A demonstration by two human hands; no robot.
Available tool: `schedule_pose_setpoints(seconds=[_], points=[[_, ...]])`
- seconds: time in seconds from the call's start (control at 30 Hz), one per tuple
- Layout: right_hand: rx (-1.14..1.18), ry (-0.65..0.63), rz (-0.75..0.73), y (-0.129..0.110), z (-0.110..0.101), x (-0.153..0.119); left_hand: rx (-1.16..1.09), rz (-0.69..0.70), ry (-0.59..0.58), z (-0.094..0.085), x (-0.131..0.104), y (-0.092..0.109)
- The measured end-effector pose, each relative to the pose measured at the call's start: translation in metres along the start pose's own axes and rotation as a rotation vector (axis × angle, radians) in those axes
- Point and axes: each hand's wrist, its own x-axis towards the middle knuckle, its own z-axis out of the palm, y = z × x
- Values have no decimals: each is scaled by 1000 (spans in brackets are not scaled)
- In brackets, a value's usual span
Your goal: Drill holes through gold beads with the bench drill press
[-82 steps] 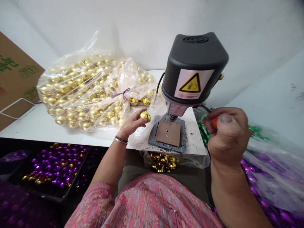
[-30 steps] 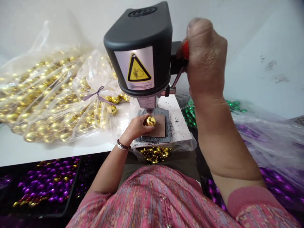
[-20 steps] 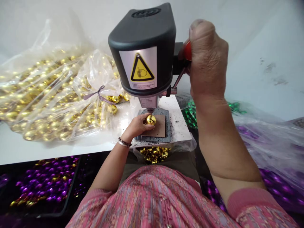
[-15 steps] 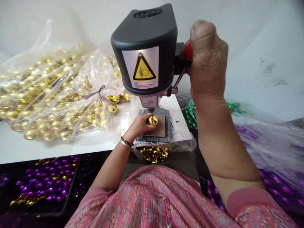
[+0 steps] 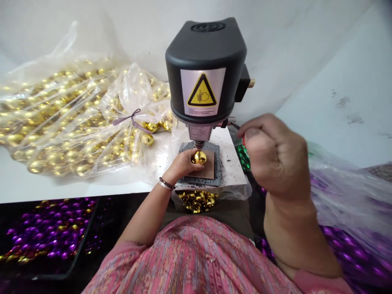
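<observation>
Worktop (image 5: 18, 183) carries drill press (image 5: 206, 53), brown board (image 5: 209, 170) beneath it. I have grip of right hand (image 5: 277, 159) clenched round red knob (image 5: 244, 141) on lever (image 5: 234, 124); left hand (image 5: 183, 164) pinches gold ball (image 5: 200, 158) over board, under bit (image 5: 199, 149) — contact too fine to tell. I'd brace ball square, feed lever evenly, keep fingertips (image 5: 194, 151) clear of bit.

Containers: big clear bag (image 5: 131, 83), tied with purple ribbon (image 5: 130, 119), bulges with gold balls (image 5: 36, 166); dark tray (image 5: 80, 247) holds purple balls (image 5: 63, 241), some gold; smaller plastic bag (image 5: 240, 192) sits below worktop edge, gold pieces (image 5: 198, 201) inside — shapes unclear.
</observation>
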Motion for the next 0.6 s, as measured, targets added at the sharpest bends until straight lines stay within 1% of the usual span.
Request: schedule_pose_setpoints(seconds=[0.03,0.1,0.17,0.23,0.33,0.43,0.6], points=[[-28,-21,7,0,1,-8,3,3,5,0,0,0],[-56,-16,13,3,5,-20,8,3,9,1,0,1],[-72,40,3,9,13,-29,17,2,12,1,0,2],[-112,130,-17,15,23,-35,26,-3,13,1,0,3],[-197,251,-105,26,35,-41,30,-18,9,1,-1,6],[-224,295,-186,36,44,-46,19,-18,12,1,-1,7],[-186,349,-228,51,54,-54,-19,2,9,1,-2,7]])
